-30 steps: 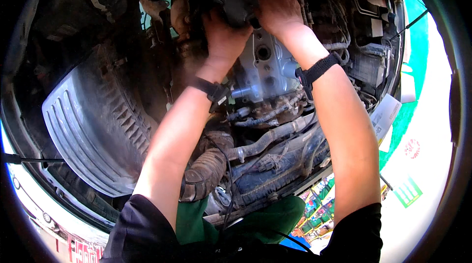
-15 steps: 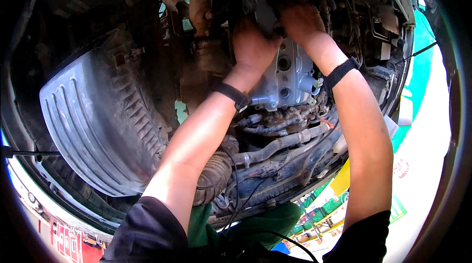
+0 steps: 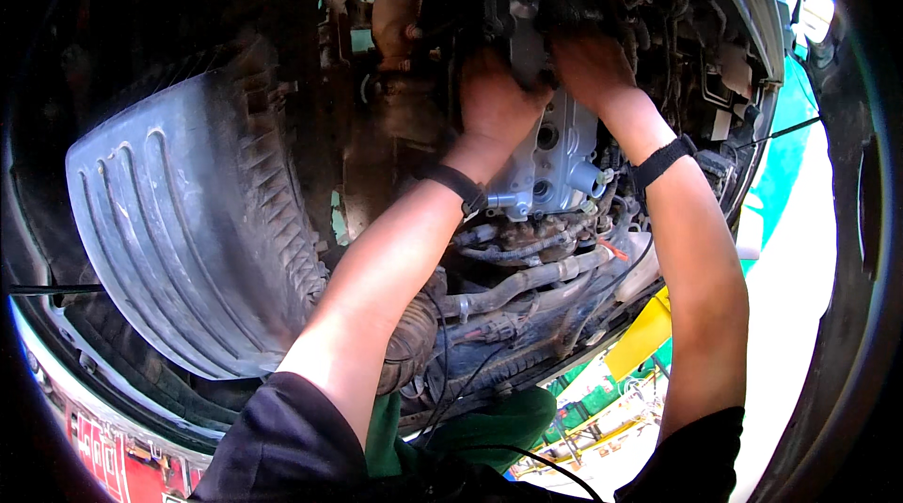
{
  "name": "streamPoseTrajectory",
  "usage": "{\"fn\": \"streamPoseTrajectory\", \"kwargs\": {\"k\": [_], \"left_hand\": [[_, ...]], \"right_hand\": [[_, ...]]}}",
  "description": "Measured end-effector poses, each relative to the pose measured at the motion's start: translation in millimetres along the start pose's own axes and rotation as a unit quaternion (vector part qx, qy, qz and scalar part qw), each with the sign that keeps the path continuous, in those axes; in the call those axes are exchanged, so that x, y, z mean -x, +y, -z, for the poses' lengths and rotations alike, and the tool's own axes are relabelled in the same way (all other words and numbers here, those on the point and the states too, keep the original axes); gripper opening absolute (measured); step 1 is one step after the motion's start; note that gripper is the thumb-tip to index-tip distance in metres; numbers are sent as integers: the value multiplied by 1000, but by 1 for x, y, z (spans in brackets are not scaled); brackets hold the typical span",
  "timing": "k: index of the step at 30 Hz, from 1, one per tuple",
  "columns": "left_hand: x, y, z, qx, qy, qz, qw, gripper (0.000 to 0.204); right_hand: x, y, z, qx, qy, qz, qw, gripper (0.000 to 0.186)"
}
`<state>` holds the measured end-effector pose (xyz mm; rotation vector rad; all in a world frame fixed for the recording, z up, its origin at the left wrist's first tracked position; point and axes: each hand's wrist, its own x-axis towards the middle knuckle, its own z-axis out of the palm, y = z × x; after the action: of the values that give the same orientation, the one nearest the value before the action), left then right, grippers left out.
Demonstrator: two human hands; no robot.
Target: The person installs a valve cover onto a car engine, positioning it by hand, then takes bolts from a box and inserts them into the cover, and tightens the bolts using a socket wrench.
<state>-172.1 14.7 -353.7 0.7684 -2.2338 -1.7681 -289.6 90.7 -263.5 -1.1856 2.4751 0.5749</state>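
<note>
A grey valve cover (image 3: 561, 143) with round dark holes sits on the engine in front of me. My left hand (image 3: 496, 96) lies along its left edge, the thumb reaching over the top of the cover; the other fingers are lost in shadow. At the far right of the cover, my right hand (image 3: 593, 68) reaches forward, its fingertips hidden in the dark beside a black part (image 3: 572, 10). Between the two hands rises a smooth grey section (image 3: 528, 47) of the cover. What the fingers grip, if anything, cannot be made out.
Left of my arms stands a large ribbed grey plastic housing (image 3: 155, 221). A corrugated intake hose (image 3: 410, 345) lies under my left forearm, and a bent pipe (image 3: 527, 288) crosses the engine's near side. Rusty metal pipework (image 3: 395, 18) stands behind; loose black cables hang near my body.
My view has shifted a little, so the engine bay appears slightly lower and turned. Both hands stay at the far end of the valve cover, with no clear change in their hold.
</note>
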Motion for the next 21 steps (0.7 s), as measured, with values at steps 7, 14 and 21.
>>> {"fn": "streamPoseTrajectory", "kwargs": {"k": [7, 14, 21], "left_hand": [[10, 6, -2, 3, 19, -29, 999, 65], [11, -3, -4, -12, -25, -6, 1000, 66], [11, -2, -2, -40, 0, -20, 999, 65]], "right_hand": [[5, 6, -25, 43, -9, -15, 999, 25], [8, 2, -15, 30, -10, -12, 999, 23], [0, 3, -16, 77, -64, -26, 995, 24]]}}
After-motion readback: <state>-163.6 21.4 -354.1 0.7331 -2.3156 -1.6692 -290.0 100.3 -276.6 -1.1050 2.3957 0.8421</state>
